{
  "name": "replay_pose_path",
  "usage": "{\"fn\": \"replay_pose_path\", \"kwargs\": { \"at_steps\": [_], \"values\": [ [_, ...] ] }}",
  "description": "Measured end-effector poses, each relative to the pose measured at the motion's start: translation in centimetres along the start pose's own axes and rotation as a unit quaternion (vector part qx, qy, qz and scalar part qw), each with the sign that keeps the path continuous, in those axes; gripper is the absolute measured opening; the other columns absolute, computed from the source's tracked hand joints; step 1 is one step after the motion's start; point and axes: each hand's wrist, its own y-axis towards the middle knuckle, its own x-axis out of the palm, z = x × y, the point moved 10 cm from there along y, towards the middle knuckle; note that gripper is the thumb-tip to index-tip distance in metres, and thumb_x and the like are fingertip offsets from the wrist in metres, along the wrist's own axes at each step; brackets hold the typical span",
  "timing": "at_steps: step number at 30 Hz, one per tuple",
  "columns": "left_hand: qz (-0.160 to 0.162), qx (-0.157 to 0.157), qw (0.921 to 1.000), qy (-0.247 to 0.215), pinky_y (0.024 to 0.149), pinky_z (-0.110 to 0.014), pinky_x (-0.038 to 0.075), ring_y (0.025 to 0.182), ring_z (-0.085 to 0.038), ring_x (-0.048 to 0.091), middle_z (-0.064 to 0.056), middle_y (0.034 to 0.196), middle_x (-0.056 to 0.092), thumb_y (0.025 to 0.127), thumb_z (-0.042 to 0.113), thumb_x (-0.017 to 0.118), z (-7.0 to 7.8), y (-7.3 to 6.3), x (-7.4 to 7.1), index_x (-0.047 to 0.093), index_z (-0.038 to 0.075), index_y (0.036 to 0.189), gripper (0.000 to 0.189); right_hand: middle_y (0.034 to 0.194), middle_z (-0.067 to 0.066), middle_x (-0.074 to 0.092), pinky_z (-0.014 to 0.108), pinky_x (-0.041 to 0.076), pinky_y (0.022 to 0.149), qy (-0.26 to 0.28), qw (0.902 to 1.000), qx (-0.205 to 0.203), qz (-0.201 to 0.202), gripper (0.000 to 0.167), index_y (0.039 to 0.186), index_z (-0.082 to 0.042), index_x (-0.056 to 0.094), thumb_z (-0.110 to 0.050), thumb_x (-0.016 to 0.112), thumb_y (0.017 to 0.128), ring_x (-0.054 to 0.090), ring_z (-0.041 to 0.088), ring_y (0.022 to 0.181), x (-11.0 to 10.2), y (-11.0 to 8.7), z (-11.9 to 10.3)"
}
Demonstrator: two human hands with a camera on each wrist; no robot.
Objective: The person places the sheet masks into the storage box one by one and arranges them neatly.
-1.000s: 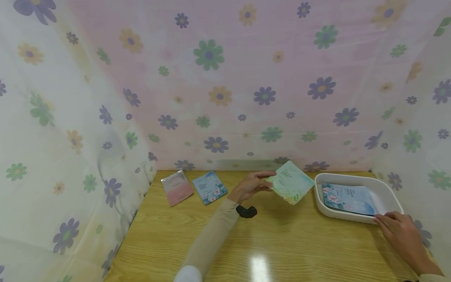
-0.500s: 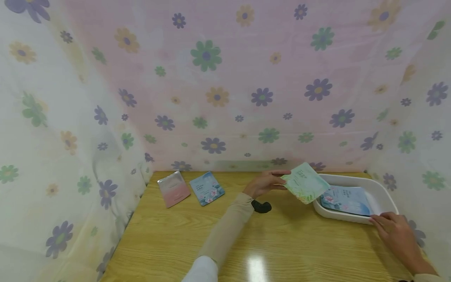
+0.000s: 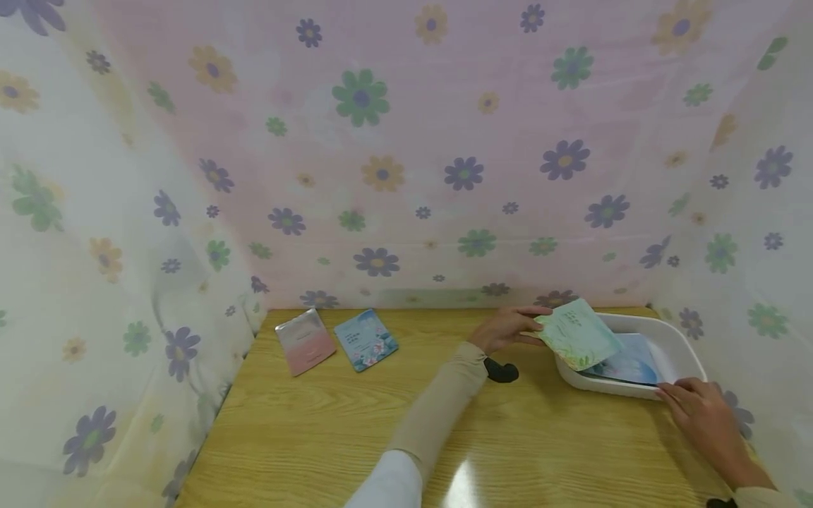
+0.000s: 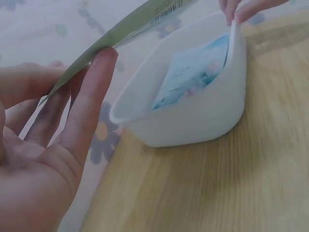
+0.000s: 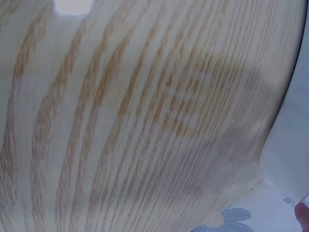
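My left hand (image 3: 508,329) pinches a pale green sachet (image 3: 579,334) by its left edge, thumb on one face and fingers on the other. The sachet hangs tilted over the left end of a white plastic tub (image 3: 682,346). Inside the tub lies a blue floral sachet (image 3: 635,360), partly covered from above by the green one. In the left wrist view the green sachet (image 4: 111,41) shows its back with a barcode. At the tub's near right rim, my right hand (image 3: 701,416) pinches the edge between thumb and fingers. Only a fingertip (image 5: 302,215) shows in the right wrist view.
A pink and silver sachet (image 3: 306,342) and another blue floral sachet (image 3: 366,340) lie at the back left of the wooden table (image 3: 330,437). Flower-printed cloth (image 3: 406,141) hangs along the back and both sides.
My left hand has carried the green sachet rightward, from beside the tub to above its left end. My right hand stays on the rim. The head view has shifted slightly.
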Motion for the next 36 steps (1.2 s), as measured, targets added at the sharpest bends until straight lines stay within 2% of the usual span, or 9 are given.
{"fn": "replay_pose_path", "kwargs": {
  "at_steps": [3, 8, 15, 19, 23, 26, 30, 33, 36],
  "values": [
    [0.014, -0.005, 0.9998, 0.012, 0.090, -0.049, 0.049, 0.097, -0.020, 0.062, 0.006, 0.126, 0.055, 0.092, -0.007, 0.052, -0.6, 0.9, 0.6, 0.061, 0.008, 0.128, 0.040, 0.076, 0.013, 0.058, 0.040, 0.034, 0.059, 0.000, 1.0000, -0.002, 0.004, 0.013, 0.077, -0.001, 0.073, -0.007, 0.081, 0.069, 0.048, 0.033, 0.069, -0.2, 0.0, -0.1],
    [0.030, -0.001, 0.9993, 0.024, 0.083, -0.047, 0.053, 0.091, -0.020, 0.063, 0.003, 0.124, 0.054, 0.090, -0.007, 0.055, -1.3, 1.9, 1.4, 0.061, 0.007, 0.127, 0.040, 0.076, 0.013, 0.058, 0.040, 0.035, 0.061, 0.000, 1.0000, 0.000, 0.006, 0.016, 0.077, -0.001, 0.073, -0.003, 0.082, 0.064, 0.048, 0.033, 0.070, -0.1, 0.0, -0.1],
    [0.051, -0.005, 0.9977, 0.045, 0.078, -0.046, 0.055, 0.066, -0.021, 0.061, -0.013, 0.091, 0.058, 0.088, -0.006, 0.059, -2.1, 2.6, 2.2, 0.061, 0.006, 0.126, 0.040, 0.077, 0.013, 0.057, 0.041, 0.034, 0.062, -0.002, 1.0000, 0.004, 0.009, 0.017, 0.079, -0.001, 0.073, -0.002, 0.081, 0.064, 0.048, 0.033, 0.072, 0.0, -0.1, 0.1],
    [0.059, -0.015, 0.9973, 0.041, 0.079, -0.046, 0.055, 0.069, -0.021, 0.063, -0.009, 0.093, 0.062, 0.088, -0.005, 0.060, -2.6, 2.9, 2.6, 0.060, 0.002, 0.125, 0.037, 0.077, 0.013, 0.057, 0.040, 0.034, 0.062, 0.003, 0.9999, -0.007, 0.014, 0.014, 0.079, -0.001, 0.073, -0.004, 0.081, 0.067, 0.047, 0.033, 0.071, -0.2, -0.2, 0.0],
    [0.073, -0.019, 0.9965, 0.035, 0.080, -0.044, 0.055, 0.079, -0.027, 0.065, -0.010, 0.096, 0.064, 0.088, -0.005, 0.061, -2.8, 2.9, 2.7, 0.059, -0.007, 0.122, 0.033, 0.076, 0.013, 0.057, 0.036, 0.033, 0.062, 0.011, 0.9996, -0.019, 0.021, 0.019, 0.079, -0.002, 0.073, 0.001, 0.081, 0.062, 0.047, 0.032, 0.069, -0.4, -0.2, -0.1],
    [0.098, -0.020, 0.9941, 0.041, 0.076, -0.040, 0.056, 0.081, -0.030, 0.067, -0.009, 0.092, 0.066, 0.087, -0.005, 0.062, -2.7, 2.7, 2.4, 0.063, -0.009, 0.116, 0.029, 0.076, 0.012, 0.056, 0.034, 0.033, 0.063, 0.013, 0.9995, -0.021, 0.021, 0.026, 0.080, -0.002, 0.073, 0.006, 0.080, 0.056, 0.047, 0.031, 0.069, -0.3, -0.2, -0.1],
    [0.138, -0.023, 0.9882, 0.061, 0.072, -0.037, 0.057, 0.071, -0.027, 0.069, -0.012, 0.084, 0.069, 0.083, -0.008, 0.066, -2.6, 2.4, 2.1, 0.068, -0.006, 0.107, 0.024, 0.075, 0.012, 0.056, 0.035, 0.033, 0.062, 0.003, 0.9996, -0.019, 0.019, 0.029, 0.080, -0.002, 0.074, 0.007, 0.080, 0.052, 0.047, 0.031, 0.068, -0.1, -0.2, -0.1],
    [0.156, -0.022, 0.9856, 0.061, 0.077, -0.042, 0.056, 0.072, -0.028, 0.069, -0.017, 0.084, 0.069, 0.079, -0.012, 0.068, -2.7, 2.5, 2.0, 0.068, -0.006, 0.108, 0.030, 0.074, 0.013, 0.056, 0.038, 0.034, 0.060, -0.005, 0.9997, -0.014, 0.017, 0.029, 0.079, -0.002, 0.074, 0.006, 0.081, 0.052, 0.048, 0.031, 0.067, 0.0, -0.2, -0.1],
    [0.176, -0.002, 0.9834, 0.046, 0.082, -0.048, 0.053, 0.078, -0.034, 0.068, -0.020, 0.088, 0.067, 0.077, -0.016, 0.067, -2.6, 2.7, 2.1, 0.065, -0.007, 0.112, 0.037, 0.074, 0.013, 0.057, 0.042, 0.036, 0.058, -0.009, 0.9998, -0.009, 0.013, 0.027, 0.079, -0.001, 0.074, 0.006, 0.081, 0.054, 0.048, 0.032, 0.067, 0.0, -0.2, 0.0]
  ]
}}
